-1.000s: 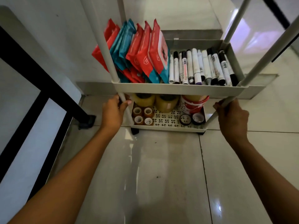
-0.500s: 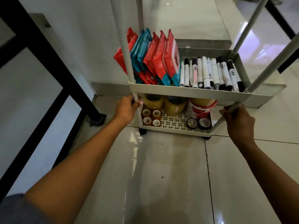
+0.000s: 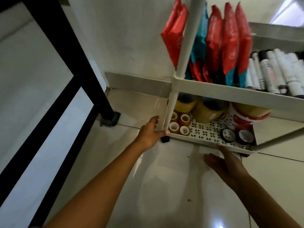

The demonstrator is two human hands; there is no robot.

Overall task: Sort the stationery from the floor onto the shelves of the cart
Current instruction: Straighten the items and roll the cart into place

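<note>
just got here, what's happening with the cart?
A person is crouched at a white cart. Their left hand is at the cart's front-left post near the bottom, thumb against the post's base, fingers loosely extended. Their right hand hovers open just in front of the bottom shelf's front edge, holding nothing. The cart looks loaded: red and teal packets and markers on the upper shelf, tape rolls on the bottom shelf. No stationery shows on the visible floor.
</note>
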